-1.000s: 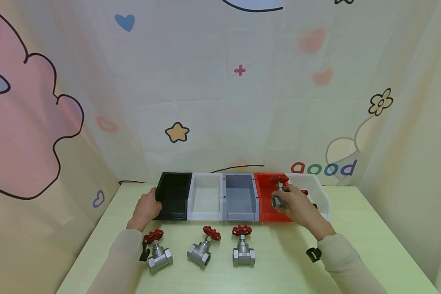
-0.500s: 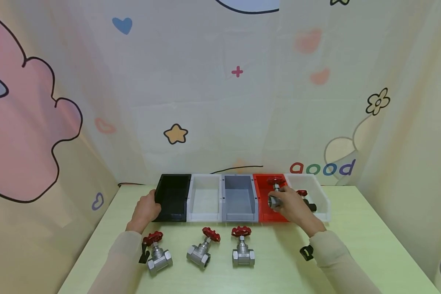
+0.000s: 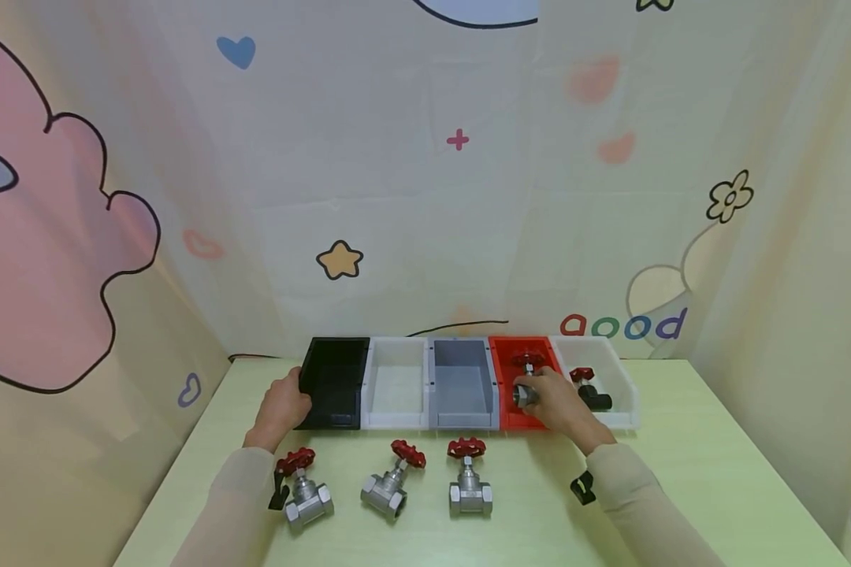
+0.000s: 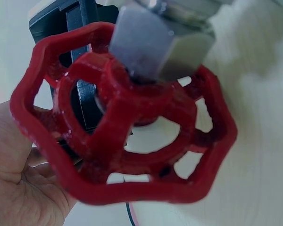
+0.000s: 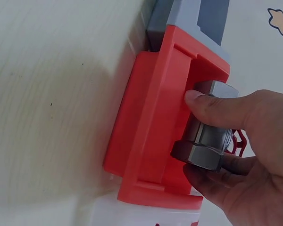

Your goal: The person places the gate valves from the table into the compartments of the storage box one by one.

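Note:
My right hand (image 3: 559, 400) holds a gate valve (image 3: 527, 394) by its metal body, low inside the red bin (image 5: 151, 117). Thumb on one side and fingers on the other grip the body in the right wrist view; the valve's red handwheel (image 3: 529, 361) points to the back. At the far left, my left hand (image 3: 281, 403) grips the outer side of the black bin (image 3: 335, 386), its fingers partly hidden. Close before the left wrist camera, the red handwheel (image 4: 108, 141) of a valve on the table covers part of that hand.
White (image 3: 397, 386) and grey (image 3: 462, 384) bins stand between the black and red ones. The right-hand white bin (image 3: 627, 394) contains a red-handled valve with a dark body (image 3: 596, 398). Three metal valves (image 3: 308, 500) (image 3: 384, 492) (image 3: 470, 496) lie before the row. A patterned curtain (image 3: 397, 157) hangs behind.
My right hand has moved left and down with the valve, lower into the red bin. The dark valve in the right-hand white bin has come into fuller view. My left hand stays put.

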The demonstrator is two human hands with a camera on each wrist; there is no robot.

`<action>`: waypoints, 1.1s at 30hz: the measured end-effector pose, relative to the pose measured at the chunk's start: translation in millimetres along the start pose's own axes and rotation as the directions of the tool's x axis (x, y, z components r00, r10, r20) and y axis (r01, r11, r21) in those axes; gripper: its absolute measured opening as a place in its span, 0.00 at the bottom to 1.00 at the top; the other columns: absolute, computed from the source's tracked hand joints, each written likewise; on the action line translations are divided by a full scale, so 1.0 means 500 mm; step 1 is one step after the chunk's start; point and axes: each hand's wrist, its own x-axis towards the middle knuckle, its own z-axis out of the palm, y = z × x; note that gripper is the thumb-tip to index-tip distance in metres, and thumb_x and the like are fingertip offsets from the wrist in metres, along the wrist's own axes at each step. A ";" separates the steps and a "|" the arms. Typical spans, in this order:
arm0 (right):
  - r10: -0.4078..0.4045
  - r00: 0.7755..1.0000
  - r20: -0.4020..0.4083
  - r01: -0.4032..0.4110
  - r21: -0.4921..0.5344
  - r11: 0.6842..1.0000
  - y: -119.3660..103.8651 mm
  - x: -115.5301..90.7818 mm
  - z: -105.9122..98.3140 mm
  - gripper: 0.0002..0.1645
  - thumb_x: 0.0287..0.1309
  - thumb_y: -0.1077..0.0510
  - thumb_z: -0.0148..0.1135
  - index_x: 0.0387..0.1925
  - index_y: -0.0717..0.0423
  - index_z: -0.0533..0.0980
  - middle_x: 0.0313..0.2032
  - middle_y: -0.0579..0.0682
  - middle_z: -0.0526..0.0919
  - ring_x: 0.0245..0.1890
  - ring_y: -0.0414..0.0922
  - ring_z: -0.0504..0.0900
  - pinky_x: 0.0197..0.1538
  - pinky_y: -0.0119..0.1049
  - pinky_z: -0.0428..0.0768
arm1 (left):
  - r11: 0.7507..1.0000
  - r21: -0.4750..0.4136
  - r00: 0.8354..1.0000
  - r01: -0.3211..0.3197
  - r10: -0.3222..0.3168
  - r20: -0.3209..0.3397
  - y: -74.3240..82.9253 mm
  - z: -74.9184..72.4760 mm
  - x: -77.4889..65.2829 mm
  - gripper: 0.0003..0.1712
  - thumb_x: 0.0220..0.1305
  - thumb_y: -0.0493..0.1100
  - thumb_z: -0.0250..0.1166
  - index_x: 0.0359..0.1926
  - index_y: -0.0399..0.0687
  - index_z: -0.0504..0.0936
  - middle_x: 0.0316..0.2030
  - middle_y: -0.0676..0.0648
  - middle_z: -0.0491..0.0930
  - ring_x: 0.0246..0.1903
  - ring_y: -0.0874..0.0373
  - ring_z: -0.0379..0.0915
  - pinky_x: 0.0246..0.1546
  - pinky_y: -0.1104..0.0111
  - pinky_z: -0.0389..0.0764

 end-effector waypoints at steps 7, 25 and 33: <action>0.020 1.000 0.011 -0.020 0.025 0.999 0.004 0.009 0.008 0.27 0.49 0.65 0.72 0.55 0.55 0.80 0.45 0.58 0.80 0.45 0.51 0.74 0.49 0.49 0.82 | 1.000 0.013 1.000 -0.013 0.013 -0.019 0.006 -0.004 0.001 0.37 0.64 0.35 0.51 0.72 0.30 0.53 0.44 0.29 0.82 0.23 0.52 0.73 0.30 0.62 0.75; 0.026 0.999 0.048 -0.025 -0.019 1.000 0.008 0.033 0.024 0.27 0.50 0.64 0.72 0.55 0.55 0.80 0.48 0.57 0.81 0.48 0.53 0.74 0.57 0.52 0.78 | 1.000 0.009 1.000 -0.020 0.020 -0.017 -0.001 0.002 0.000 0.37 0.64 0.35 0.50 0.73 0.30 0.53 0.46 0.28 0.81 0.24 0.51 0.73 0.30 0.61 0.75; 0.029 0.995 0.092 -0.027 -0.014 1.000 0.014 0.045 0.030 0.26 0.50 0.65 0.71 0.55 0.57 0.80 0.49 0.58 0.82 0.51 0.55 0.74 0.59 0.54 0.76 | 1.000 -0.006 1.000 -0.009 0.009 -0.004 0.003 0.002 -0.001 0.37 0.64 0.35 0.50 0.73 0.32 0.52 0.27 0.35 0.81 0.15 0.55 0.65 0.20 0.65 0.67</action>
